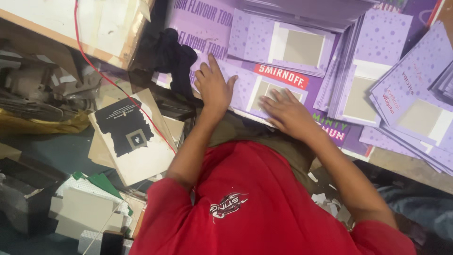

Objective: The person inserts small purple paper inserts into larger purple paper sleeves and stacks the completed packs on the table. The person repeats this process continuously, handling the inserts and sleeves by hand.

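No grip is closed: the left hand (214, 87) and right hand (288, 111) are laid flat, fingers spread, on a purple die-cut card sheet (264, 87). More purple sheets (401, 80) are fanned right of it, a black cloth (174, 59) just left.

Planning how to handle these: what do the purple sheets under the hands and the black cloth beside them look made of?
Purple sheets: printed card or paperboard by the look, flat with crisp die-cut windows, matte; exact stock unclear. Black cloth: soft fabric, bunched in limp folds.
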